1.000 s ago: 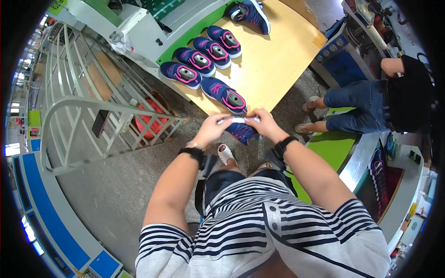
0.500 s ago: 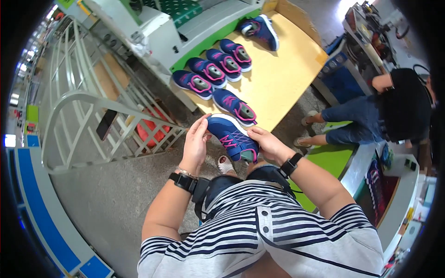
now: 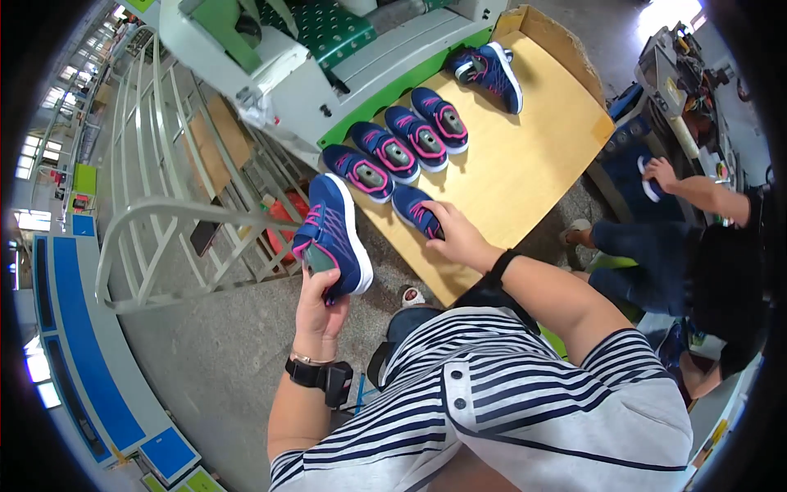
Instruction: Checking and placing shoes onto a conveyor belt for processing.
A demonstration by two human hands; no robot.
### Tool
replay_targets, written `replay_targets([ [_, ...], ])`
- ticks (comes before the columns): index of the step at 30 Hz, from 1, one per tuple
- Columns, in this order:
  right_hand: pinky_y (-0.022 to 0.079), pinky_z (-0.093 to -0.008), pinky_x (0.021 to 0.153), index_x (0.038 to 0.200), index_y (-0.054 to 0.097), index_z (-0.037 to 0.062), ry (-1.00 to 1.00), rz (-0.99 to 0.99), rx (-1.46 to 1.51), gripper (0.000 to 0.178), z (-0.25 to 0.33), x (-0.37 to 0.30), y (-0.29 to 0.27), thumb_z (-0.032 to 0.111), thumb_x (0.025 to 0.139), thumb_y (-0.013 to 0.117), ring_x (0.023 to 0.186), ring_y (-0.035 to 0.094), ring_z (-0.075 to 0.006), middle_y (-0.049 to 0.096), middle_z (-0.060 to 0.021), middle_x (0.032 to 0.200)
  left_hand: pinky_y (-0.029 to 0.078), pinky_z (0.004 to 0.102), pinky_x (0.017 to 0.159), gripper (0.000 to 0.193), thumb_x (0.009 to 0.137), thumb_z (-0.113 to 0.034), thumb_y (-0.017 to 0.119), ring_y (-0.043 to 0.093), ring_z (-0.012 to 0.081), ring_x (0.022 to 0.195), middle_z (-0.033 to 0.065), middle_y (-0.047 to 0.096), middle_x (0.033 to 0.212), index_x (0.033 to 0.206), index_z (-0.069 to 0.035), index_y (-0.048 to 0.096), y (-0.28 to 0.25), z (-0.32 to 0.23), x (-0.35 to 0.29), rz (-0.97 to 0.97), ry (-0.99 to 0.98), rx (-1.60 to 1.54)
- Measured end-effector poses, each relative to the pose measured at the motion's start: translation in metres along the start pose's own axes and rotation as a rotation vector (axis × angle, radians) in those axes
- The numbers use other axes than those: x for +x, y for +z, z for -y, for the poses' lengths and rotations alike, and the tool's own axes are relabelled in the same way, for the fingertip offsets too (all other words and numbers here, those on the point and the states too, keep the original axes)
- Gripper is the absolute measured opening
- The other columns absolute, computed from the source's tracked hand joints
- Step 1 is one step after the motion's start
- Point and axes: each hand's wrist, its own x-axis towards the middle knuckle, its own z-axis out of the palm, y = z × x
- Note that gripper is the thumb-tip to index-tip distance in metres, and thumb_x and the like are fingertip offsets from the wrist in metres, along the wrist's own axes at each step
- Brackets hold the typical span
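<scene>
My left hand (image 3: 318, 313) grips a navy sneaker (image 3: 338, 230) with pink laces by its heel, thumb at the opening, off the left front edge of the table. A grey-green form fills the opening. At the table's near corner, my right hand (image 3: 461, 242) closes over the rear of a second navy sneaker (image 3: 407, 202), which rests on the tabletop; its heel is hidden under the fingers. Just beyond, a row of matching sneakers (image 3: 385, 148) stands on the table with dark forms inside. Farther back, more navy sneakers (image 3: 498, 78) sit together, the front one tipped on its side.
The yellowish tabletop (image 3: 525, 156) has a cardboard rim (image 3: 566, 49) at its far right. A machine (image 3: 279, 78) with a green perforated belt borders its far side. A metal rack (image 3: 168, 205) stands left. On the right, a co-worker (image 3: 713, 254) holds a white-edged object.
The first sneaker, earlier between both hands, is now in my left hand alone, moved left and turned toe away. My right hand has let go and reached to the sneaker on the table.
</scene>
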Motion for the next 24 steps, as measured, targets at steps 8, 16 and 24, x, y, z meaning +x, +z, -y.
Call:
replay_targets([
  [8, 0.046, -0.0384, 0.096, 0.131, 0.042, 0.0091, 0.226, 0.123, 0.329, 0.075, 0.033, 0.058, -0.183, 0.025, 0.071, 0.084, 0.107, 0.06, -0.0274, 0.06, -0.0185, 0.113, 0.042, 0.0451, 0.109, 0.076, 0.079, 0.0, 0.059, 0.051, 0.0288, 0.129, 0.0115, 0.05, 0.14, 0.15, -0.008, 0.033, 0.113, -0.04, 0.074, 0.154, -0.051, -0.047],
  [16, 0.046, -0.0423, 0.098, 0.128, 0.048, 0.0015, -0.412, -0.448, -0.036, 0.063, 0.092, 0.391, -0.3, 0.018, 0.073, 0.074, 0.114, 0.058, -0.0414, 0.058, -0.026, 0.123, 0.05, 0.0347, 0.089, 0.057, 0.08, -0.002, 0.064, 0.058, 0.0191, 0.103, 0.007, 0.056, 0.114, 0.133, -0.005, 0.042, 0.273, -0.143, 0.28, -0.091, 0.633, 0.208],
  [24, 0.03, -0.0512, 0.117, 0.157, 0.015, 0.0166, -0.307, -0.167, -0.413, 0.078, 0.036, 0.615, -0.257, 0.019, 0.093, 0.059, 0.144, 0.024, -0.0478, 0.017, -0.0204, 0.161, 0.039, 0.0389, 0.11, 0.077, 0.09, -0.023, 0.064, 0.044, 0.0341, 0.136, 0.0248, 0.039, 0.149, 0.15, 0.006, 0.024, 0.172, -0.285, 0.547, -0.656, 1.147, 1.975],
])
